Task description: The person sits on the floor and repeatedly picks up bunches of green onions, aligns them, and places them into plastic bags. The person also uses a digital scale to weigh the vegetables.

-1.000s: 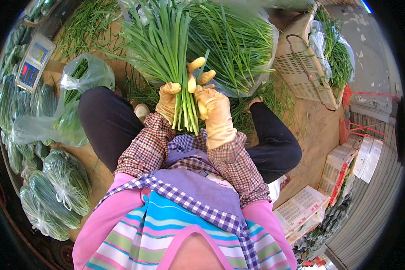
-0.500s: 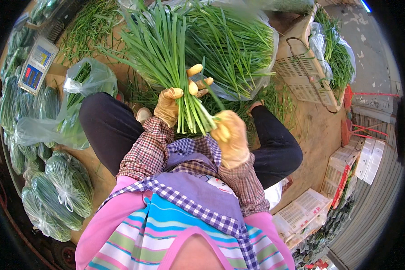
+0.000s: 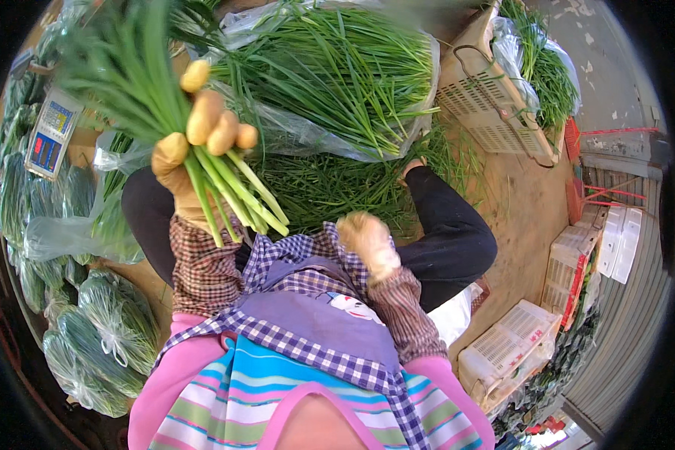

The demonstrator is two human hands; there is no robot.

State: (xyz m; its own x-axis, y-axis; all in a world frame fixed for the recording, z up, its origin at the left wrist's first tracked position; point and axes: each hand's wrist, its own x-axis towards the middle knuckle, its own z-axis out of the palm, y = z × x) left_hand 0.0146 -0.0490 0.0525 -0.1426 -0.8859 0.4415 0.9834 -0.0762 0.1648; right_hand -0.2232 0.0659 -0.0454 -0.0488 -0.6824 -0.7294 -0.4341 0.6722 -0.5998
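Note:
My left hand (image 3: 202, 139), in a tan glove, is closed around a bunch of garlic chives (image 3: 150, 82). Their pale cut stems (image 3: 236, 202) stick out below the fist, and the long green leaves fan to the upper left, blurred. Over my lap is my gloved right hand (image 3: 369, 244), smeared by motion, its fingers not clear. It is apart from the bunch. A large heap of garlic chives (image 3: 337, 82) lies on clear plastic in front of me.
Loose green leaves (image 3: 330, 191) litter the floor between my legs. A beige crate (image 3: 495, 105) with more greens stands at the far right. To the left are a scale (image 3: 52, 135) and bagged greens (image 3: 112, 315). Further crates (image 3: 506, 349) sit at the near right.
My left hand has lifted the bunch up and to the left, away from the right hand. The right hand has come off the stems and moved slightly down. The view has shifted a little.

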